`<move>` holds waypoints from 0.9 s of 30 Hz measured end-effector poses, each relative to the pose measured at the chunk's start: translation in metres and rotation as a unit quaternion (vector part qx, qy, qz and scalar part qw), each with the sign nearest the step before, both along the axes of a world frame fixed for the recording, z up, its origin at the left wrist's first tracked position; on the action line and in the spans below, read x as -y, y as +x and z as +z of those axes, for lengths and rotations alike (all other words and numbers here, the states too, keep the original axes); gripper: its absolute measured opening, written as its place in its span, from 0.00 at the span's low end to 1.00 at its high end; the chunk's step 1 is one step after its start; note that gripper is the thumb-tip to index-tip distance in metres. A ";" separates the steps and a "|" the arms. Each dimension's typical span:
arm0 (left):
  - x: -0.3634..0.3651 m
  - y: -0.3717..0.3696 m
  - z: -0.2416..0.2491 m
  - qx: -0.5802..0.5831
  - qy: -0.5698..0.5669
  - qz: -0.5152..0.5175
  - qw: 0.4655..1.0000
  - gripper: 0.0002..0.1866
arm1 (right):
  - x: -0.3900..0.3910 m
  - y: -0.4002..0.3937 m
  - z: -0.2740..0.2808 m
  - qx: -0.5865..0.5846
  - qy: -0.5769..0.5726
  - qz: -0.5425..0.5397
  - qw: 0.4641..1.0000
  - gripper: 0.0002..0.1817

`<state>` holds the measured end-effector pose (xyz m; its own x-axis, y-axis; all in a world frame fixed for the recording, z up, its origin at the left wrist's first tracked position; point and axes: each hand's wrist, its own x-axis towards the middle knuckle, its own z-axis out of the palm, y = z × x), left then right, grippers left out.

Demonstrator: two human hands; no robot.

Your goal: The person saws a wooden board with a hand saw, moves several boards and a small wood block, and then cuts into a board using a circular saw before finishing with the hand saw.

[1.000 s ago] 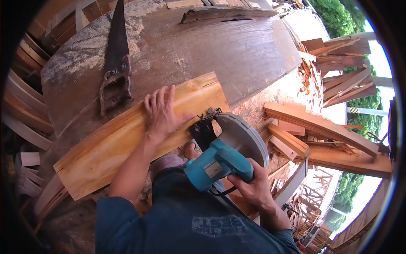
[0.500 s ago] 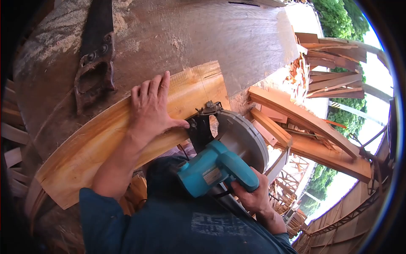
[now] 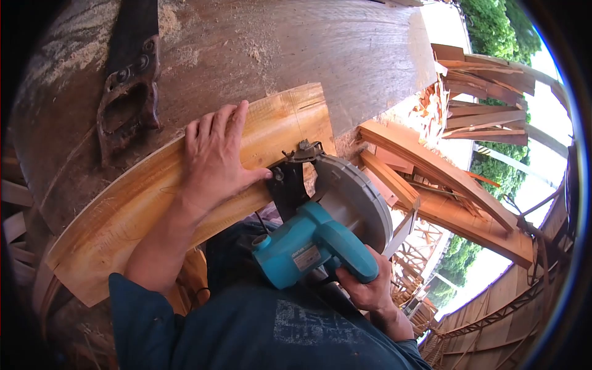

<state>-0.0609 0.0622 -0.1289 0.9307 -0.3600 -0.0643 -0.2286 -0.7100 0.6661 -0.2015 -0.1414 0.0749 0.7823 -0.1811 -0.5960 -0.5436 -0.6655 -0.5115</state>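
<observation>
Board (image 3: pixel 135 203) golden, curved along edge

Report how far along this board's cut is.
Done: a line is marked across the board near its far end. In hand: the left hand lies on the board; the right hand holds the circular saw at its edge. Remaining: apparently the cut there; the end is attached, the blade's bite hidden.

Bright daylight glare at right
</observation>
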 end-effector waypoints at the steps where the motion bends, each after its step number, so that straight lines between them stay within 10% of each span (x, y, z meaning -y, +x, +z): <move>1: 0.000 0.000 0.000 -0.002 -0.001 0.001 1.000 0.65 | -0.001 0.001 0.001 -0.003 -0.006 0.004 1.000 0.12; 27: -0.002 0.001 -0.001 -0.006 -0.014 0.003 1.000 0.61 | 0.000 0.006 -0.002 0.009 0.008 0.011 1.000 0.12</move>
<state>-0.0599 0.0643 -0.1299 0.9320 -0.3564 -0.0657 -0.2160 -0.6918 0.6890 -0.1959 -0.1410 0.0725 0.7969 -0.1551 -0.5838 -0.5197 -0.6688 -0.5316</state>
